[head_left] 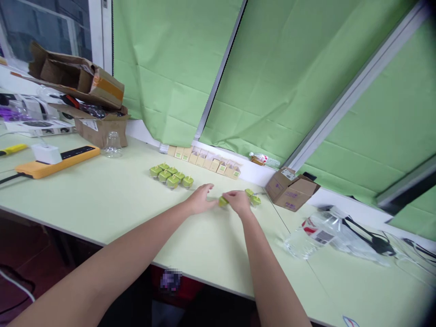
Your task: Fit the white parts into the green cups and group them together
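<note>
My bare left hand (200,200) has slim fingers and a narrow wrist, and the smooth, bare left forearm (136,240) behind it widens steadily toward my elbow. My bare right hand (239,201) is just as slight, with rounded knuckles; the smooth, bare right forearm (265,259) swells gently from a thin wrist. Over my lap I seem to wear plain black cloth clothing (131,293), so deep in shadow that I cannot make out its cut or seams. My fingernails are too small to tell.
</note>
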A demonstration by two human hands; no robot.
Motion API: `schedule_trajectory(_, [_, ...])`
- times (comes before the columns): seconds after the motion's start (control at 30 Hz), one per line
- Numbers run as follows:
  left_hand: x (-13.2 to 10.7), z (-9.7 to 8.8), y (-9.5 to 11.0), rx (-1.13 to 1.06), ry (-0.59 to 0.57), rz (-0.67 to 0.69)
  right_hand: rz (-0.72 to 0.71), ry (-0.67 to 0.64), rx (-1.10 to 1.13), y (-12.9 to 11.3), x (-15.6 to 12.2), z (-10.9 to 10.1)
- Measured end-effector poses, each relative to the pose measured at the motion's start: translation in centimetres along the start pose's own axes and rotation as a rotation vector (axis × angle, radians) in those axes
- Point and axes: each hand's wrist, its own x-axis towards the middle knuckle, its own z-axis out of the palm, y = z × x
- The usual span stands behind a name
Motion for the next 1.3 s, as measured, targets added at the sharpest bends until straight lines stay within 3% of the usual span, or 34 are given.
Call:
schedule_trajectory(0.07, [0.1,-0.2,-0.2,-0.102,-0.06,-0.043,-0.117,-0.243,0.183,-1.9,-1.2,1.6])
schedule_trajectory(0.13, [0.2,-0.7,-0.4,-0.16,-0.161,-0.04,-0.164,-0.311,0.303,-2.8,-2.0,3.0])
schedule_trajectory(0.3, [0.0,-1.9,-0.2,-0.109,-0.215,0.024,-0.128,-0.312,0.475,-1.7,-2.7,4.0])
schedule_trajectory(0.5, [-0.1,-2.1,0.3,0.017,-0.232,0.042,-0.232,-0.174,0.403,-1.2,-3.1,3.3])
schedule_trajectory(0.6, [-0.1,-1.9,-0.2,0.043,-0.192,-0.01,-0.107,-0.088,0.689,-1.6,-2.8,2.9])
schedule_trajectory(0.7, [0.0,-2.0,-0.9,0.133,-0.149,-0.036,0.183,-0.044,1.061,-1.7,-2.4,2.1])
schedule_trajectory(0.83, [0.0,-2.1,-1.4,0.403,-0.019,0.088,0.54,-0.046,1.232,-1.3,-2.2,1.7])
schedule_trajectory(0.9, [0.0,-2.1,-1.3,0.512,0.053,0.137,0.55,-0.077,1.244,-1.1,-2.2,1.9])
schedule_trajectory(0.97, [0.0,-2.1,-0.9,0.574,0.084,0.145,0.467,-0.135,1.233,-1.0,-2.3,2.2])
schedule_trajectory(1.07, [0.0,-2.0,-0.5,0.588,-0.006,0.17,0.374,-0.212,1.176,-0.7,-2.5,2.6])
schedule_trajectory(1.17, [-0.1,-2.0,-0.4,0.593,-0.115,0.243,0.382,-0.258,1.118,-0.7,-2.8,2.7])
schedule_trajectory(1.3, [-0.3,-2.0,-0.4,0.494,-0.074,0.192,0.355,-0.344,1.074,-0.9,-3.1,2.6])
